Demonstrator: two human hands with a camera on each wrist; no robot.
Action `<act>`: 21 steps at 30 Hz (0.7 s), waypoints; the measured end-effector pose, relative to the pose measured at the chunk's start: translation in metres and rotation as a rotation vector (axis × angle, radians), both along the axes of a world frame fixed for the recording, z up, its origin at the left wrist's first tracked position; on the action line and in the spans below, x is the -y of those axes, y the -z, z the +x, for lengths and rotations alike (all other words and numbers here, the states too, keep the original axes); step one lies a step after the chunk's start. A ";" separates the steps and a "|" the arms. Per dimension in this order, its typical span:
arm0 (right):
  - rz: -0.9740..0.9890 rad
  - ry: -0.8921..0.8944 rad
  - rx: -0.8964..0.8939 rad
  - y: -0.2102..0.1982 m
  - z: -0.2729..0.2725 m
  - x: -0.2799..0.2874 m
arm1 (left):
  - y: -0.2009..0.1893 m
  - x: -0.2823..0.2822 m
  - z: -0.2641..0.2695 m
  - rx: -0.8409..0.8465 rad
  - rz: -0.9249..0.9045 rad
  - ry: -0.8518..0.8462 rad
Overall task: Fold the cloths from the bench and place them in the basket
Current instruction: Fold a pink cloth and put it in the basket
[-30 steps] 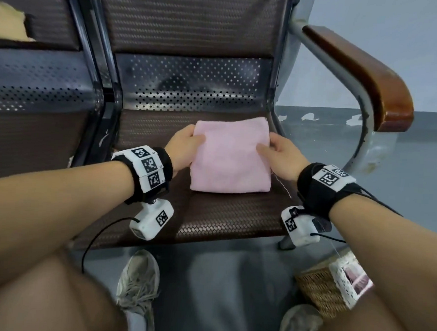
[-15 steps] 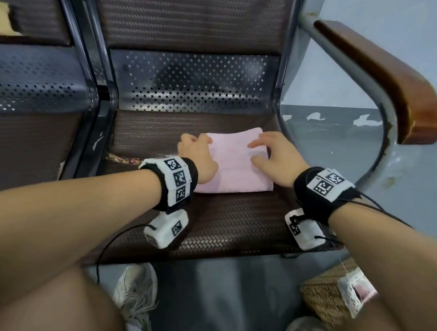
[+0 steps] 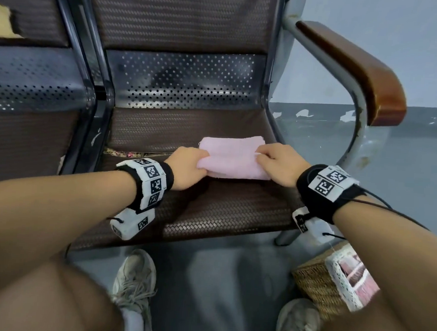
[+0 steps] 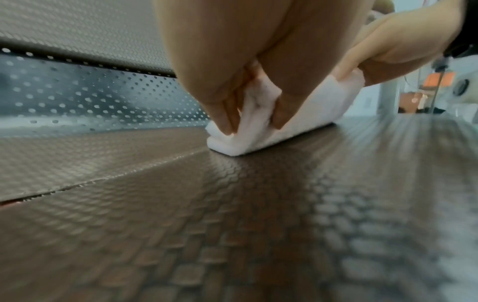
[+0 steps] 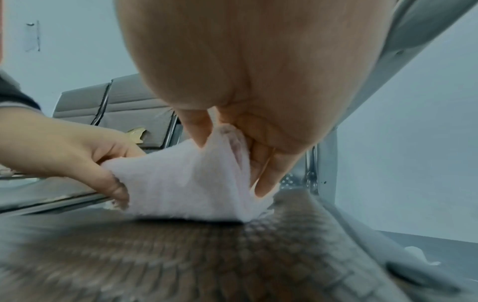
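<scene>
A folded pink cloth (image 3: 234, 158) lies on the worktop (image 3: 222, 211), on the seat just beside the brown armrest (image 3: 356, 69) and toward the front of that seat rather than against its perforated back. It forms a narrow band whose long axis runs across the seat, one short end pointing toward the armrest and the other away from it, its long edges parallel to the seat's front lip. The left hand (image 3: 186, 167) grips the end farther from the armrest, fingers curled over the top and thumb tucked beneath, so the layers bunch between them. The right hand (image 3: 279, 162) pinches the end nearer the armrest in the same way — the right wrist view shows the layers gathered between thumb and fingers and that end lifted off the seat. Holding both short ends at once likely keeps the stacked layers from sliding apart, and it suits either one more fold or a lift of the whole bundle. The basket (image 3: 315, 281) stands on the floor below the armrest side of the seat, by the right forearm — a short carry, with something pink already showing inside its lace-trimmed rim.
</scene>
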State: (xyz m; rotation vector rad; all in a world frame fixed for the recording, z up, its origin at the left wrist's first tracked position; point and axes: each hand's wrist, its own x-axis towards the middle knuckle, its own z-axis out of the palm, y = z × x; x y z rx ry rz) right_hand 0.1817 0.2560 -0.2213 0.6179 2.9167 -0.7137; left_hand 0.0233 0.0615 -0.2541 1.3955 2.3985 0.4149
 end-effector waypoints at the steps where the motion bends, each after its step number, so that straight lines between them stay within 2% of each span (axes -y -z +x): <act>1: -0.044 0.022 -0.044 -0.003 0.005 0.000 | -0.004 0.001 0.001 0.052 0.035 -0.017; 4: -0.272 0.071 -0.087 -0.008 0.021 0.005 | -0.014 0.006 0.002 0.444 0.167 -0.085; 6: -0.233 0.033 0.006 -0.010 0.030 0.011 | -0.014 0.010 0.003 0.678 0.226 -0.132; 8: -0.139 -0.001 0.095 -0.011 0.031 0.014 | -0.012 0.011 0.006 0.778 0.252 -0.194; 10: -0.060 -0.005 0.100 -0.010 0.029 0.014 | -0.009 0.011 0.006 0.802 0.256 -0.247; 12: -0.063 0.029 0.047 -0.010 0.025 0.014 | -0.005 0.010 0.006 0.779 0.247 -0.309; 15: -0.237 0.165 -0.030 -0.004 0.020 0.011 | -0.001 0.007 0.003 0.614 0.178 -0.399; 17: -0.280 0.243 -0.016 0.003 0.018 0.008 | 0.000 0.005 0.002 0.503 0.122 -0.447; 19: -0.221 0.297 0.025 0.011 0.016 0.006 | 0.002 0.002 0.000 0.532 0.058 -0.525; 21: -0.162 0.333 0.051 0.015 0.014 0.006 | 0.004 0.000 0.001 0.647 -0.028 -0.594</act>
